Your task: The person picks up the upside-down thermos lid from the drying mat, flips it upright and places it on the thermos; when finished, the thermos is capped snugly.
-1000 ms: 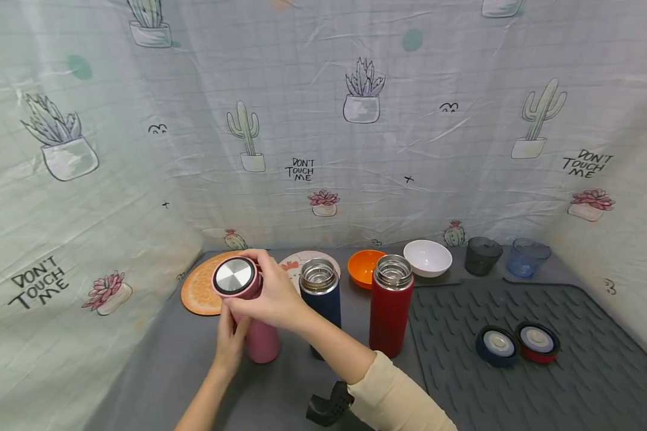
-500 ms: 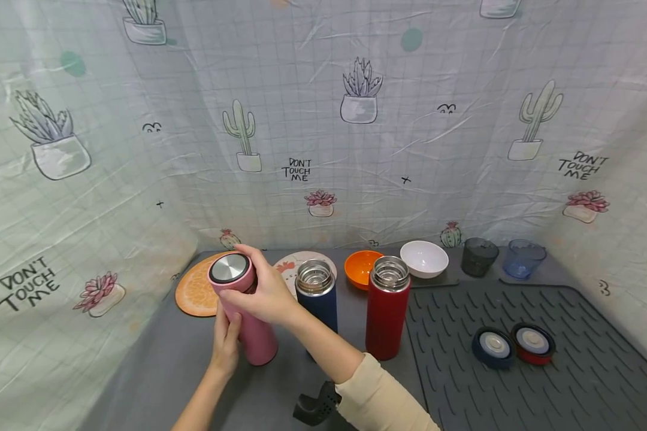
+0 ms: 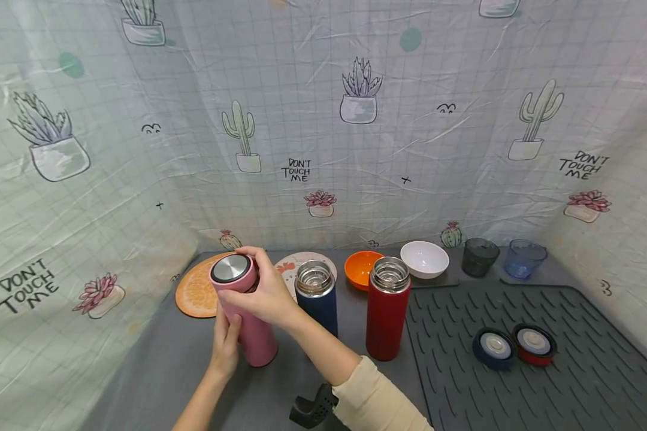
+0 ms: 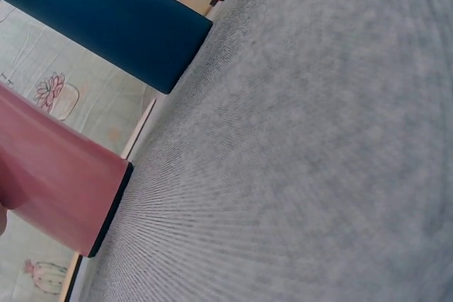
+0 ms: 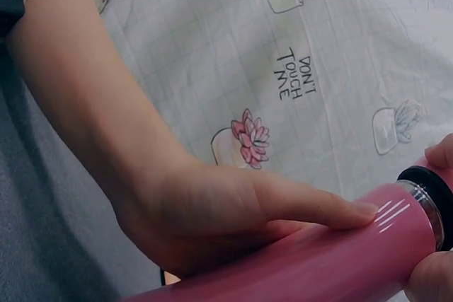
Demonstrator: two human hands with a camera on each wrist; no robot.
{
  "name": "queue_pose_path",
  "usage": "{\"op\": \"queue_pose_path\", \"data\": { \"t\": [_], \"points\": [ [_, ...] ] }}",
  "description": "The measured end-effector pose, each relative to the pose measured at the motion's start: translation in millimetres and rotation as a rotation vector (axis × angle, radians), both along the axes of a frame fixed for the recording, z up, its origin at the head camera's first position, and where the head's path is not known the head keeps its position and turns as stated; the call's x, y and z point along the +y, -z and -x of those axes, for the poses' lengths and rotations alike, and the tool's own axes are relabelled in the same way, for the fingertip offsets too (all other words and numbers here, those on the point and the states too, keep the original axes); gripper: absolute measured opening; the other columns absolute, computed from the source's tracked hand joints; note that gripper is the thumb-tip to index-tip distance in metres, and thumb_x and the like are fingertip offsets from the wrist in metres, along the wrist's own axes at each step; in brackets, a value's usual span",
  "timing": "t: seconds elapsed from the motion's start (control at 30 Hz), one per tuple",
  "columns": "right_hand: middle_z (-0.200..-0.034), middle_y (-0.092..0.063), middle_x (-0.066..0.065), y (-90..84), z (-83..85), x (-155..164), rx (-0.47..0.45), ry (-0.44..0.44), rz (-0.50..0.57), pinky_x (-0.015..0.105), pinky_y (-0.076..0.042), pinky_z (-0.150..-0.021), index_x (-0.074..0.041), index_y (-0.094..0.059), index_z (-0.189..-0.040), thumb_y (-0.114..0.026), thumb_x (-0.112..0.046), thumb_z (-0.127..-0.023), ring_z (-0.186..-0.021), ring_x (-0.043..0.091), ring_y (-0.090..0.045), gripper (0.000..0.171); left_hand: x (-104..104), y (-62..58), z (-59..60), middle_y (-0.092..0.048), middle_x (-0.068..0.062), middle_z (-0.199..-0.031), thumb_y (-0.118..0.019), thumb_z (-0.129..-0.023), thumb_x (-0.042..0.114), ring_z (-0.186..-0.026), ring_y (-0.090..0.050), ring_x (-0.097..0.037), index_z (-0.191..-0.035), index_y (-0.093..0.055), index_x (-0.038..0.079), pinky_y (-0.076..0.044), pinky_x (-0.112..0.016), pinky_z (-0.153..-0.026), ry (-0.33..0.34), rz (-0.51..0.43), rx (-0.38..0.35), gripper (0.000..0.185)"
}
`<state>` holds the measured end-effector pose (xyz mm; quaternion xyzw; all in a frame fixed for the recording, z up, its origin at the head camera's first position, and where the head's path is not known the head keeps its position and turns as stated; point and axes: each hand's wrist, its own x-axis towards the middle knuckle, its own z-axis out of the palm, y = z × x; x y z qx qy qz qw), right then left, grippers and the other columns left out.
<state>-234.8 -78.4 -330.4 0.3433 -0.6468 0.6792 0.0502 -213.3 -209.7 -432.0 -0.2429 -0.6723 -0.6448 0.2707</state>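
A pink thermos bottle (image 3: 259, 340) stands on the grey table, leaning slightly in the head view. My left hand (image 3: 226, 342) grips its body from the near left side, the thumb (image 5: 340, 210) lying along the pink wall in the right wrist view. Above it, my right hand (image 3: 269, 293) holds the lid (image 3: 232, 269), pink with a steel disc on top. In the right wrist view a steel neck (image 5: 422, 196) shows between body and black lid edge. Beside them stand a navy bottle (image 3: 320, 311) and a red bottle (image 3: 386, 323), both lidless.
On the dark ribbed mat (image 3: 463, 395) at the right lie a navy lid (image 3: 494, 348) and a red lid (image 3: 535, 344). Along the back are an orange-slice mat (image 3: 194, 293), an orange bowl (image 3: 361, 269), a white bowl (image 3: 425, 259), a grey cup (image 3: 480, 257) and a blue cup (image 3: 524, 258).
The head view has shifted slightly. The lid's steel top faces the camera a little less than a second ago, with the right hand turned along with it. Both hands keep their hold.
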Motion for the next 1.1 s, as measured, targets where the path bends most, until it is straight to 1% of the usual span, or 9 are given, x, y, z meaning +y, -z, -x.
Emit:
{"op": "queue_pose_path", "data": {
  "t": [0.33, 0.43, 0.5, 0.6, 0.7, 0.77, 0.93, 1.0, 1.1],
  "points": [
    [-0.112, -0.05, -0.002, 4.0, 0.7, -2, -0.026, 0.01, -0.003, 0.024, -0.047, -0.082, -0.011, -0.039, -0.126, -0.076, -0.008, -0.072, -0.097, 0.007, -0.055, 0.066, 0, -1.9, 0.6, -0.044, -0.006, -0.127, -0.037, -0.098, 0.018, -0.109, -0.047, -0.015, -0.141, -0.026, 0.006, -0.039, -0.021, -0.088, 0.009, -0.005, -0.002, 0.046],
    [-0.114, -0.048, -0.004, 4.2, 0.8, -2, -0.029, 0.048, -0.046, 0.023, -0.046, -0.082, -0.012, -0.038, -0.128, -0.078, -0.015, -0.071, -0.099, 0.006, -0.054, 0.07, 0, -0.3, 0.7, -0.046, -0.005, -0.124, -0.037, -0.098, 0.018, -0.105, -0.049, -0.014, -0.14, -0.026, 0.005, -0.04, -0.02, -0.086, 0.006, -0.002, -0.004, 0.046],
    [-0.118, -0.047, -0.004, 4.5, 0.5, -1, -0.03, 0.058, -0.083, 0.023, -0.045, -0.084, -0.014, -0.037, -0.133, -0.076, -0.02, -0.074, -0.102, 0.006, -0.052, 0.071, 0, 0.9, 0.1, -0.045, -0.004, -0.124, -0.037, -0.098, 0.018, -0.106, -0.048, -0.013, -0.141, -0.026, 0.005, -0.039, -0.02, -0.087, 0.0, 0.002, -0.005, 0.045],
    [-0.126, -0.047, 0.003, 5.7, 0.8, 1, -0.028, 0.015, -0.097, 0.023, -0.041, -0.089, -0.014, -0.032, -0.139, -0.065, -0.022, -0.083, -0.109, 0.008, -0.049, 0.066, 0, 2.6, -0.5, -0.046, -0.002, -0.122, -0.036, -0.098, 0.018, -0.105, -0.048, -0.012, -0.14, -0.027, 0.007, -0.039, -0.019, -0.085, -0.014, -0.001, -0.009, 0.044],
    [-0.131, -0.045, 0.013, 7.8, 2.6, 3, -0.041, -0.087, -0.039, 0.024, -0.039, -0.092, -0.01, -0.028, -0.142, -0.052, -0.016, -0.089, -0.113, 0.011, -0.047, 0.058, 0, 3.7, -1.1, -0.047, -0.002, -0.12, -0.035, -0.098, 0.017, -0.103, -0.048, -0.012, -0.139, -0.028, 0.006, -0.039, -0.019, -0.084, -0.016, -0.008, -0.007, 0.043],
    [-0.129, -0.044, 0.015, 8.1, 3.9, 3, -0.055, -0.146, 0.022, 0.024, -0.04, -0.091, -0.008, -0.029, -0.14, -0.05, -0.01, -0.088, -0.111, 0.012, -0.048, 0.056, 1, 3.3, -1.0, -0.047, -0.002, -0.119, -0.036, -0.098, 0.018, -0.101, -0.049, -0.011, -0.139, -0.028, 0.006, -0.04, -0.019, -0.082, -0.014, -0.011, -0.01, 0.043],
    [-0.12, -0.046, 0.006, 8.5, 3.3, 1, -0.088, -0.146, 0.099, 0.025, -0.045, -0.085, -0.007, -0.032, -0.134, -0.061, -0.004, -0.083, -0.101, 0.009, -0.053, 0.059, 1, 2.0, -0.8, -0.046, -0.002, -0.123, -0.035, -0.098, 0.019, -0.104, -0.048, -0.012, -0.14, -0.026, 0.008, -0.04, -0.02, -0.084, -0.001, -0.006, -0.022, 0.044],
    [-0.121, -0.045, 0.005, 9.1, 1.9, 1, -0.111, -0.139, 0.108, 0.024, -0.044, -0.087, -0.006, -0.032, -0.136, -0.06, -0.007, -0.085, -0.103, 0.008, -0.051, 0.059, 0, 2.3, -1.2, -0.046, -0.002, -0.122, -0.035, -0.098, 0.019, -0.104, -0.049, -0.012, -0.141, -0.025, 0.009, -0.04, -0.02, -0.084, 0.0, -0.008, -0.031, 0.045],
    [-0.125, -0.045, 0.011, 10.4, 1.6, 2, -0.15, -0.184, 0.14, 0.024, -0.04, -0.09, -0.004, -0.03, -0.139, -0.051, -0.009, -0.088, -0.107, 0.009, -0.049, 0.056, 1, 2.8, -1.6, -0.047, -0.002, -0.12, -0.036, -0.098, 0.019, -0.102, -0.049, -0.012, -0.14, -0.027, 0.009, -0.04, -0.02, -0.083, -0.002, -0.017, -0.038, 0.044]
  ]
}}
